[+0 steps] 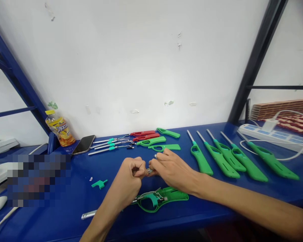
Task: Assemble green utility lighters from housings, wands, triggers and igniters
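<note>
My left hand (133,178) and my right hand (169,168) meet over the blue table. Both are closed, fingertips pinching a small greyish part (149,171) between them. Another tiny metallic piece (155,156) shows at the fingers of my right hand. Below the hands lies an opened green lighter shell (175,195) with wires and a teal trigger (153,199) inside. Its metal tube (89,214) sticks out to the left, partly hidden behind my left forearm. A loose teal trigger piece (99,184) rests left of my left hand.
Several green lighters (202,161) lie at the right, beside a white power strip (277,136). Behind my hands are red shells (146,137), green shells (166,147) and metal tubes with wires (103,150). A phone (83,145) and a bottle (60,129) are at the back left.
</note>
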Action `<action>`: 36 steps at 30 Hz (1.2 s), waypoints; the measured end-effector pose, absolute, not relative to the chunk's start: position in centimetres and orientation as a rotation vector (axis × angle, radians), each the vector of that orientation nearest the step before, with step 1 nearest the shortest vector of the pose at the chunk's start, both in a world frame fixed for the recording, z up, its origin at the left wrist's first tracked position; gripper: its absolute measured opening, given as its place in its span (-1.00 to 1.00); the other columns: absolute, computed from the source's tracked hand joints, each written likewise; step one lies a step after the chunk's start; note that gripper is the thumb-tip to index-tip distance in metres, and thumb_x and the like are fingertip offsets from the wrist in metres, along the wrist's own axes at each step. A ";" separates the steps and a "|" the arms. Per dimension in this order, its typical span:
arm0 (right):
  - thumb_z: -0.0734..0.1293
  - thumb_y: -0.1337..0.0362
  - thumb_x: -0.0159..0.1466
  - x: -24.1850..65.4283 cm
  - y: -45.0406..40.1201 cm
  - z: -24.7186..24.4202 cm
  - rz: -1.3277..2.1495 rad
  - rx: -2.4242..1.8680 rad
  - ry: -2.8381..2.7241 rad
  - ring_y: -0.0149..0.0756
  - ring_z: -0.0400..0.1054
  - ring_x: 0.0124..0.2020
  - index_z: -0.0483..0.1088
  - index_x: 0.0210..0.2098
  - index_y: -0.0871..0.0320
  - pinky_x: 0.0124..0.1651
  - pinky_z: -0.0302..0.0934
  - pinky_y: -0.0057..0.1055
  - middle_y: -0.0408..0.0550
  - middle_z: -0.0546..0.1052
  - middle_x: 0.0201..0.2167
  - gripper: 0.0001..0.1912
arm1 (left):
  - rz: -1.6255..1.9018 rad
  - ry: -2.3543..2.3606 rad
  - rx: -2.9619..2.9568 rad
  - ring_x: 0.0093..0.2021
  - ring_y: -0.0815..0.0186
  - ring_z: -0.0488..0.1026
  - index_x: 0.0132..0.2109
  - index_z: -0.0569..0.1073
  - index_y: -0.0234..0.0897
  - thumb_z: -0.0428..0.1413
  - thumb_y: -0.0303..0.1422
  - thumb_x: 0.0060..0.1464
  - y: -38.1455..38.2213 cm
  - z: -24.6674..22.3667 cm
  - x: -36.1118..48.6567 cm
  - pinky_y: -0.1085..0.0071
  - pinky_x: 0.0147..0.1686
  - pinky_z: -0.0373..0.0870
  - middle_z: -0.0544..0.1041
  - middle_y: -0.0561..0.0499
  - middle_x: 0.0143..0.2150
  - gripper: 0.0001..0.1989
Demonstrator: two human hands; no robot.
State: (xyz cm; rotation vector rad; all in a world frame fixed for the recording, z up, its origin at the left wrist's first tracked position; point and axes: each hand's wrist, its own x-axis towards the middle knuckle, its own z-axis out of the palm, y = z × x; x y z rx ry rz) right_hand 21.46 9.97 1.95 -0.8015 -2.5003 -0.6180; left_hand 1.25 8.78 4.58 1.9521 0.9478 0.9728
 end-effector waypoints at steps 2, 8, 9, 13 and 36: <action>0.14 0.49 0.52 21.5 10.1 1.7 -0.595 -0.808 -2.511 -0.21 0.19 -0.39 0.36 -0.27 0.14 -0.26 -0.09 -0.25 -0.08 0.44 -0.44 -0.72 | 0.980 0.950 1.962 -0.45 0.32 0.00 -0.54 -0.07 -0.14 -0.12 -0.40 -0.31 8.8 4.4 1.3 0.34 -0.41 0.04 0.00 0.14 -0.54 -0.81; 0.29 0.38 0.51 22.0 10.5 2.5 -0.467 -0.801 -2.467 -0.22 0.23 -0.35 0.40 -0.18 0.15 -0.20 -0.04 -0.26 -0.11 0.51 -0.39 -0.90 | 1.009 0.945 1.992 -0.42 0.27 0.05 -0.54 -0.05 -0.14 -0.10 -0.45 -0.29 8.7 4.5 1.3 0.31 -0.39 0.01 0.05 0.11 -0.56 -0.79; 0.31 0.34 0.52 22.2 10.5 2.9 -0.444 -0.799 -2.444 -0.21 0.24 -0.32 0.41 -0.15 0.15 -0.17 -0.02 -0.27 -0.11 0.52 -0.38 -0.93 | 1.011 0.932 1.990 -0.42 0.27 0.07 -0.53 -0.04 -0.13 -0.10 -0.45 -0.28 8.7 4.6 1.3 0.31 -0.39 0.04 0.08 0.11 -0.55 -0.80; 0.36 0.22 0.52 22.6 10.3 4.0 -0.351 -0.780 -2.385 -0.18 0.25 -0.24 0.44 -0.13 0.13 -0.08 0.03 -0.25 -0.08 0.54 -0.34 -0.89 | 1.021 0.884 1.972 -0.42 0.29 0.12 -0.52 -0.04 -0.12 -0.10 -0.45 -0.21 8.7 5.2 1.5 0.31 -0.34 0.19 0.15 0.11 -0.51 -0.80; 0.34 0.21 0.53 23.2 10.3 3.6 0.337 -0.747 -2.405 -0.26 0.46 -0.24 0.36 -0.09 0.11 -0.17 0.29 -0.34 -0.05 0.57 -0.18 -0.89 | 0.962 0.872 1.974 -0.40 0.28 0.04 -0.51 -0.08 -0.13 -0.10 -0.45 -0.19 8.5 5.7 1.4 0.30 -0.35 0.00 0.08 0.12 -0.53 -0.77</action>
